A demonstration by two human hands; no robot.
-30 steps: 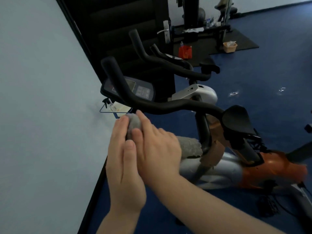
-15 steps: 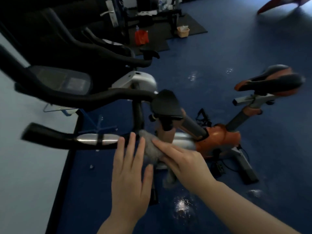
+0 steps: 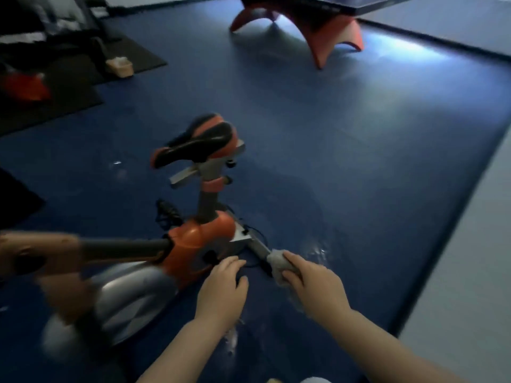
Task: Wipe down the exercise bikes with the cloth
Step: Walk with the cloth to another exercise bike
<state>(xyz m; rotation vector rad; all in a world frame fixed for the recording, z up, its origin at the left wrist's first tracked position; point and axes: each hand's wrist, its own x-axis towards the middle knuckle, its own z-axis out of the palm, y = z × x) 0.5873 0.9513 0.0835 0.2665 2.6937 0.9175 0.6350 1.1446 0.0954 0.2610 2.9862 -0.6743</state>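
Note:
An orange and silver exercise bike stands on the blue floor, its black and orange saddle raised on a post. My right hand grips a bunched grey cloth, held in front of the end of the bike's rear floor bar. My left hand hovers just left of it, holding nothing, fingers loosely curled and pointing toward the bike's body. The bike's handlebar end at the far left is blurred.
A red-legged table stands far back at the right. Black mats with a small tan box and an orange object lie at the back left. The blue floor mat's dark edge runs along the right.
The view has swung right and down, from the handlebars to the bike's rear. My right hand carried the cloth from the handlebar stem to the rear floor bar; my left hand followed.

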